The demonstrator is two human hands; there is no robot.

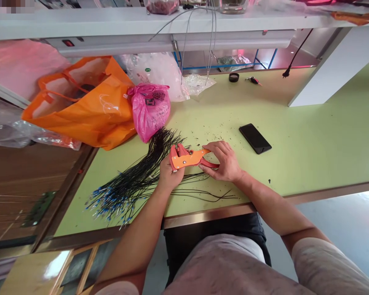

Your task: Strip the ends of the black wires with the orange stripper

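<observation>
- Wire stripper (pixel 189 159), orange and red: between the two hands, above the bench (pixel 310 143), head at the left hand, handles at the right.
- Right hand (pixel 224 162): grasping the handles, fingers over the orange one, thumb by the red one. Handles stand spread apart.
- Left hand (pixel 170 175): up against the tool's head, fingers mostly hidden behind it. From here I can't tell whether it grips the tool or a wire.
- Black wire bundle (pixel 138 172): left of the left hand, running from beyond it back toward the body; blue ends (pixel 109 200) on the near side.
- Few loose wires (pixel 199 191): nearer the body than both hands, lying on the bench.
- Dark scraps (pixel 217 136): scattered just beyond the hands.
- Phone (pixel 255 138): right of the right hand and farther out, apart from it.
- Pink bag (pixel 150 110): beyond the left hand, at the bundle's far end.
</observation>
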